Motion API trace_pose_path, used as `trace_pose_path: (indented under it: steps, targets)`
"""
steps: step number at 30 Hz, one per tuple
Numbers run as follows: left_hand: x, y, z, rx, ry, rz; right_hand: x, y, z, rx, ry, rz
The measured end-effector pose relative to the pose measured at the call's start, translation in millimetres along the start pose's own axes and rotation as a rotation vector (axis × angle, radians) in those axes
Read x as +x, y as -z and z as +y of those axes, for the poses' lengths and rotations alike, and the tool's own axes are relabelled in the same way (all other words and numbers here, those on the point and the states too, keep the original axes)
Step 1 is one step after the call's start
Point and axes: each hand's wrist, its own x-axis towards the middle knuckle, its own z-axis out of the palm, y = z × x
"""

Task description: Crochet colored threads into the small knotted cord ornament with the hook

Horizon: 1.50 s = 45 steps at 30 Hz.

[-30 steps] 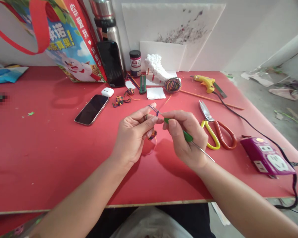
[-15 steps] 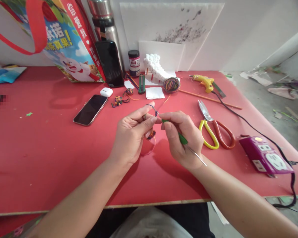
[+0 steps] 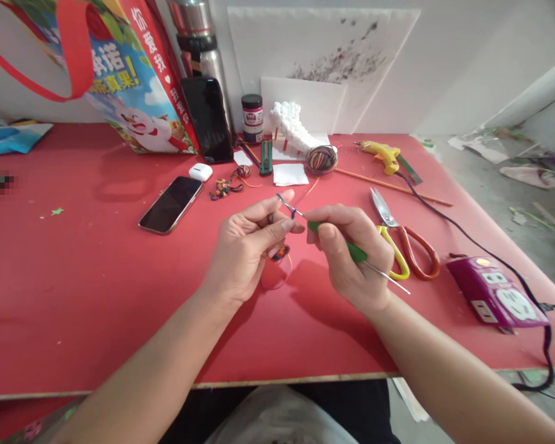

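Observation:
My right hand (image 3: 356, 256) grips a crochet hook (image 3: 357, 253) by its green handle. The hook's metal tip reaches left to my left forefinger, and its other end sticks out past my right wrist. Between thumb and fingers, my left hand (image 3: 254, 243) pinches a small crocheted piece (image 3: 281, 253) of multicoloured yarn, mostly hidden by the fingers. Dark yarn loops around the hook's shaft close to the left fingertips. A thin orange strand hangs below the piece. Beyond the hands, a ball of multicoloured yarn (image 3: 321, 159) rests on the table.
Scissors (image 3: 391, 231) lie right of my right hand, near a yellow glue gun (image 3: 382, 154) and a purple power strip (image 3: 497, 290) with black cords. A phone (image 3: 171, 205), an earbud case (image 3: 200, 172) and a small crocheted piece (image 3: 222, 188) lie on the red table (image 3: 97, 296).
My right hand and the hook have shifted to the right, and the hook has turned flatter, with more of its metal front shaft showing. My left hand has stayed nearly in place.

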Motion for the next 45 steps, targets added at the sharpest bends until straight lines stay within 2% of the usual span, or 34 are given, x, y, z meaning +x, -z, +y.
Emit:
trace_pose_path:
  steps: [2,7,12,16,21,27,34,38,40,41,44,45]
  targets:
    - [0.5,-0.1,-0.6,-0.008,0.004,-0.006,1.3,0.4,-1.4,0.065,-0.082,0.013]
    - [1.8,0.6,-2.1,0.003,-0.007,-0.024,5.9,0.3,0.7,0.423,-0.385,0.009]
    - [0.8,-1.0,-2.6,-0.011,-0.018,-0.016,9.2,-2.0,2.2,0.545,-0.482,0.014]
    - [1.4,-2.1,-0.9,-0.004,-0.052,0.038,15.0,4.1,6.4,0.576,-0.571,-0.024]
    - [7.1,2.6,3.1,-0.016,-0.165,0.150,23.9,9.3,8.6,0.638,-0.609,0.152]
    - [13.5,8.0,2.7,-0.069,-0.110,0.232,24.4,2.4,-0.2,0.518,-0.574,0.337]
    - [14.9,5.5,2.6,-0.093,-0.062,0.276,24.1,5.4,4.6,0.352,-0.550,0.321]
    - [18.3,6.7,2.9,-0.096,-0.087,0.326,22.6,8.2,4.4,0.154,-0.514,0.341]
    - [20.1,8.4,2.5,-0.103,-0.119,0.359,17.2,7.3,0.1,0.023,-0.399,0.302]
    - [20.6,9.1,2.1,-0.106,-0.132,0.371,13.4,6.0,-2.2,-0.029,-0.323,0.229]
    - [19.2,9.3,-0.5,-0.110,-0.139,0.363,1.7,-0.5,-3.8,-0.171,-0.157,-0.162]
    - [17.7,8.6,-1.8,-0.108,-0.134,0.343,-1.1,-2.6,-2.2,-0.224,-0.135,-0.232]
